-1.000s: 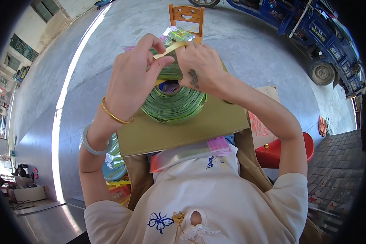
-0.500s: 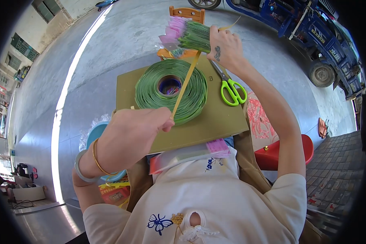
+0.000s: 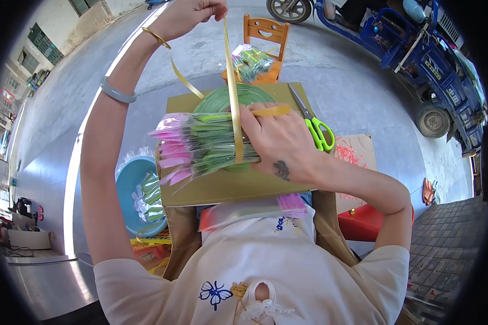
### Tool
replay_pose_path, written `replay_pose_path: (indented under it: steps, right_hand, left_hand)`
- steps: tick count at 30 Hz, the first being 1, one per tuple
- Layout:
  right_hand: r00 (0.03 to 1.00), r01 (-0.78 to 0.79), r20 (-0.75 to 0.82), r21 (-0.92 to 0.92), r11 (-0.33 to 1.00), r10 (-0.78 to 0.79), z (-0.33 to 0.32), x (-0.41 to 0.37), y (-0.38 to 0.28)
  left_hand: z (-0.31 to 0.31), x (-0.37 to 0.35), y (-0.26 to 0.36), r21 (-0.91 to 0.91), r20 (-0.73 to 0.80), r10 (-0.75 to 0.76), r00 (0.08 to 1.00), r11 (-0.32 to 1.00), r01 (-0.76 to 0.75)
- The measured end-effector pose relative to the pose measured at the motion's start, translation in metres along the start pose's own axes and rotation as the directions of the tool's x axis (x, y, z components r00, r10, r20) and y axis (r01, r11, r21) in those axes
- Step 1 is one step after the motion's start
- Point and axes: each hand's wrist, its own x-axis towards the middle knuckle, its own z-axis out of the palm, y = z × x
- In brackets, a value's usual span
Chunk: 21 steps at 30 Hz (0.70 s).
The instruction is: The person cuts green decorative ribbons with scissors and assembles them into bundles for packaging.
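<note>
My left hand (image 3: 203, 12) is raised at the top of the view, fingers pinched on a yellow ribbon (image 3: 230, 70) pulled taut. The ribbon runs down and around a bundle of green, stem-like strips (image 3: 211, 143) in clear sleeves with pink ends. My right hand (image 3: 282, 135) grips the bundle's right end, and a short ribbon end sticks out by its fingers. Under the bundle, partly hidden, a coil of green strip (image 3: 238, 96) lies on the olive board (image 3: 217, 192). Green-handled scissors (image 3: 314, 122) rest beside my right hand.
A blue basin (image 3: 127, 187) with sleeved green bundles stands at left. Beyond the board is a wooden chair (image 3: 265, 33) holding more bundles. A red stool (image 3: 363, 225) and a box with red strips (image 3: 358, 162) are at right. A blue three-wheeler (image 3: 417, 59) is parked behind.
My left hand has swung up and away, drawing the ribbon upward. My right hand has brought the bundle down and nearer, over the coil, with the ribbon now across it.
</note>
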Motion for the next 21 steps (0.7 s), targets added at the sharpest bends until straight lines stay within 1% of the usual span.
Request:
replay_pose_path:
  steps: [1,2,3,4,5,6,7,8,9,10,11,12,14,16,17,18,20,21]
  right_hand:
    - [1.000,0.011,-0.025,0.091,0.996,-0.009,-0.011,0.002,-0.005]
    - [0.996,-0.069,-0.033,0.197,0.978,0.077,-0.022,0.004,-0.006]
    - [0.986,-0.144,-0.033,0.300,0.943,0.162,-0.033,0.006,-0.006]
    - [0.969,-0.213,-0.031,0.395,0.894,0.245,-0.040,0.006,-0.002]
    - [0.931,-0.313,-0.062,0.372,0.874,0.360,-0.042,0.007,0.013]
    - [0.877,-0.415,-0.093,0.352,0.839,0.472,-0.042,0.009,0.032]
    - [0.855,-0.430,-0.164,0.308,0.849,0.492,-0.035,0.008,0.054]
    - [0.829,-0.449,-0.232,0.264,0.853,0.508,-0.026,0.004,0.075]
    - [0.814,-0.492,-0.255,0.172,0.853,0.521,-0.020,0.001,0.093]
    - [0.801,-0.531,-0.276,0.082,0.844,0.531,-0.013,-0.001,0.110]
    - [0.792,-0.564,-0.290,-0.008,0.826,0.538,-0.008,-0.004,0.117]
    - [0.813,-0.563,-0.223,-0.060,0.824,0.538,-0.002,-0.007,0.117]
    - [0.842,-0.540,-0.086,-0.154,0.828,0.533,0.011,-0.003,0.109]
    - [0.898,-0.440,-0.100,-0.169,0.882,0.429,0.019,0.003,0.093]
    - [0.920,-0.391,-0.109,-0.177,0.903,0.376,0.023,0.007,0.082]
    - [0.927,-0.375,-0.063,-0.179,0.909,0.370,0.020,0.010,0.068]
    - [0.967,-0.249,0.020,-0.163,0.955,0.255,0.025,0.006,0.044]
    - [0.979,-0.181,0.063,-0.152,0.972,0.192,0.025,0.000,0.035]
  left_hand:
    - [0.015,-0.005,-0.008,-0.144,0.033,-0.032,0.999,0.989,0.036]
    - [0.032,-0.013,-0.017,-0.283,0.067,-0.061,0.996,0.956,0.077]
    - [0.052,-0.029,-0.033,-0.360,0.123,-0.118,0.985,0.920,0.155]
    - [0.075,-0.048,-0.036,-0.474,0.213,-0.237,0.948,0.823,0.312]
    - [0.122,-0.077,-0.054,-0.252,-0.111,-0.075,0.991,0.967,0.045]
    - [0.133,-0.096,-0.038,-0.257,0.014,-0.248,0.969,0.935,0.243]
    - [0.143,-0.114,-0.018,-0.222,0.138,-0.410,0.902,0.874,0.431]
    - [0.147,-0.132,0.018,-0.198,0.008,-0.275,0.961,0.942,0.271]
    - [0.160,-0.149,0.035,-0.072,-0.046,-0.182,0.982,0.981,0.179]
    - [0.158,-0.161,0.065,0.035,-0.099,-0.086,0.991,0.995,0.090]
    - [0.153,-0.170,0.085,0.031,-0.050,-0.064,0.997,0.997,0.065]
    - [0.144,-0.173,0.101,0.026,0.001,-0.045,0.999,0.999,0.045]
    - [0.110,-0.159,0.128,0.154,0.052,0.096,0.994,0.983,-0.103]
    - [0.072,-0.134,0.150,0.241,0.099,0.164,0.981,0.953,-0.184]
    - [0.055,-0.119,0.158,0.308,0.081,0.220,0.972,0.922,-0.234]
    - [0.043,-0.104,0.160,0.376,0.066,0.277,0.958,0.883,-0.281]
    - [0.032,-0.071,0.139,0.458,-0.007,0.368,0.930,0.828,-0.324]
    - [0.029,-0.052,0.118,0.413,0.019,0.396,0.918,0.833,-0.368]
